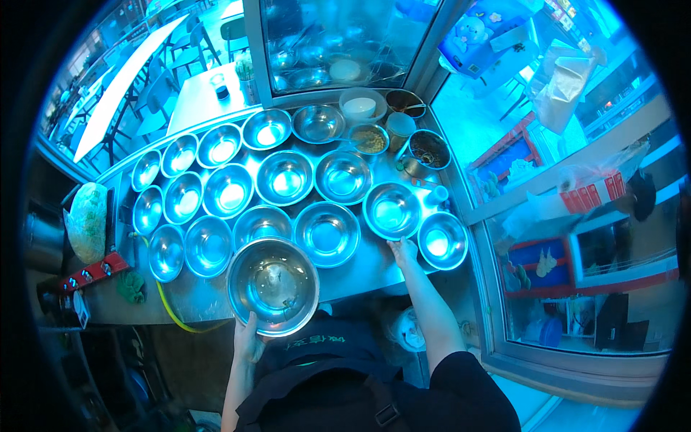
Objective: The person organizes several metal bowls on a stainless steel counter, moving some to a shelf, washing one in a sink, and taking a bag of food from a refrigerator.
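Observation:
My left hand (250,339) grips the near rim of a stainless steel bowl (270,275), held over the counter's front edge. Some liquid and small dark bits show inside this bowl. Farther right, my right hand (403,251) has its fingers at the near rim of another steel bowl (391,210). A similar bowl (442,241) stands just to the right of that hand. Several more steel bowls (326,234) spread in rows across the metal counter (372,270), and they look bare inside. The held bowl partly covers one bowl (263,222) behind it.
At the back right are a bowl of pale beans or nuts (369,139), a lidded jar (400,129) and a pot of dark sauce (429,149). A wrapped cabbage (86,222) lies left, above a red control panel (94,271). A yellow hose (168,308) hangs nearby. Framed windows (478,213) border the counter.

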{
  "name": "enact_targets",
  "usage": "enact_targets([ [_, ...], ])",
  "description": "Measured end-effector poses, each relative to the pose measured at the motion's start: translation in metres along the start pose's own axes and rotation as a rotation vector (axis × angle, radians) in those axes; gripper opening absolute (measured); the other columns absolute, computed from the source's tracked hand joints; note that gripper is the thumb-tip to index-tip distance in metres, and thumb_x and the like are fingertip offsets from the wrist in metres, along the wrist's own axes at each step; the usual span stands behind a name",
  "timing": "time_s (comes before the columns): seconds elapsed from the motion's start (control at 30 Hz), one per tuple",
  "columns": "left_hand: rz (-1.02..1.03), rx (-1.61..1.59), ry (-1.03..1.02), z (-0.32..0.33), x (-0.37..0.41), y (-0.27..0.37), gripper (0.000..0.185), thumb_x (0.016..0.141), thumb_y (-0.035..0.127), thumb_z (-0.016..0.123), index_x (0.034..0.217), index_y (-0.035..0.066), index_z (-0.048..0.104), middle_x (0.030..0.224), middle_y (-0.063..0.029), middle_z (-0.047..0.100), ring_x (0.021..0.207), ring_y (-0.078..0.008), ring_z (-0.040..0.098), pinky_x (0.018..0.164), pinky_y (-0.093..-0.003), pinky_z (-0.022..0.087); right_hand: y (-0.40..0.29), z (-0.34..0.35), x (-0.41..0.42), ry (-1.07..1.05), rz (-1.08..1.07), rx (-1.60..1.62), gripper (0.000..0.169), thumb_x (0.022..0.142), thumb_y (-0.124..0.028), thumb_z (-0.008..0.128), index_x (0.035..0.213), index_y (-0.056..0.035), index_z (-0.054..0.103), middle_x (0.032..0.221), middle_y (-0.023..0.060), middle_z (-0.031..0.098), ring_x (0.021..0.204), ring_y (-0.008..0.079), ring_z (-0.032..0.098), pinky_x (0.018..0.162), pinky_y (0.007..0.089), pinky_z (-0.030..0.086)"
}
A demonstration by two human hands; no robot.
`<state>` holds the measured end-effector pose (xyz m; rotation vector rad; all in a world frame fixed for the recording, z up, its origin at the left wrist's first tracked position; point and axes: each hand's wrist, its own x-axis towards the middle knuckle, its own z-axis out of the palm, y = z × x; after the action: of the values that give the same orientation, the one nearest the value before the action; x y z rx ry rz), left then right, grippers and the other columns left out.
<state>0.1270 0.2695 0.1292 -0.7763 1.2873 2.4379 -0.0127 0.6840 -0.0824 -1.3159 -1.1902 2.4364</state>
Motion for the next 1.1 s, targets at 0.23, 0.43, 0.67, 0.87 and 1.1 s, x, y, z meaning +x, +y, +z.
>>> enact_targets([
  [0.23,0.037,0.001,-0.024,-0.013,-0.002,-0.003,0.039,0.091,0.020,0.041,0.125,0.012,0.025,0.103,-0.0144,0.051,0.080,-0.0233,0.061,0.060,-0.0335,0.056,-0.033,0.022,0.032,-0.254,-0.039,-0.054,0.030,0.090,-0.011,0.038,0.116,0.0002,0.032,0.111,0.0233,0.047,0.097,0.0314,0.052,0.084,0.0368,0.045],
  [0.43,0.078,-0.016,-0.036,-0.028,0.004,-0.019,0.041,0.090,0.018,0.042,0.127,0.012,0.023,0.114,-0.0152,0.046,0.094,-0.0259,0.056,0.071,-0.0392,0.053,-0.035,0.078,-0.082,-0.475,-0.224,-0.887,0.030,0.085,-0.023,0.052,0.105,-0.0014,0.045,0.089,0.0111,0.056,0.071,0.0160,0.056,0.062,0.0259,0.047],
  [0.67,-0.073,-0.053,-0.200,-0.020,0.010,-0.016,0.051,0.088,0.018,0.047,0.129,0.015,0.018,0.119,-0.0138,0.041,0.099,-0.0262,0.053,0.073,-0.0407,0.053,-0.036,0.162,-0.267,-0.928,-0.898,-1.401,0.032,0.072,-0.021,0.066,0.089,-0.0001,0.048,0.073,0.0110,0.054,0.066,0.0224,0.055,0.055,0.0319,0.043],
  [0.87,-0.066,-0.144,-0.232,-0.008,0.010,-0.014,0.050,0.088,0.014,0.047,0.129,0.017,0.018,0.118,-0.0130,0.042,0.099,-0.0262,0.054,0.071,-0.0415,0.054,-0.029,0.171,-0.256,-0.810,-0.972,-1.518,0.021,0.072,-0.008,0.060,0.086,0.0007,0.046,0.076,0.0197,0.055,0.072,0.0343,0.056,0.062,0.0395,0.044],
  [1.1,-0.022,-0.140,-0.248,-0.011,0.012,-0.013,0.056,0.088,0.019,0.047,0.131,0.021,0.012,0.119,-0.0125,0.040,0.096,-0.0255,0.055,0.070,-0.0410,0.054,-0.024,0.184,-0.256,-0.854,-0.933,-1.458,0.023,0.076,-0.007,0.056,0.094,0.0018,0.045,0.081,0.0227,0.057,0.076,0.0370,0.057,0.065,0.0410,0.045],
])
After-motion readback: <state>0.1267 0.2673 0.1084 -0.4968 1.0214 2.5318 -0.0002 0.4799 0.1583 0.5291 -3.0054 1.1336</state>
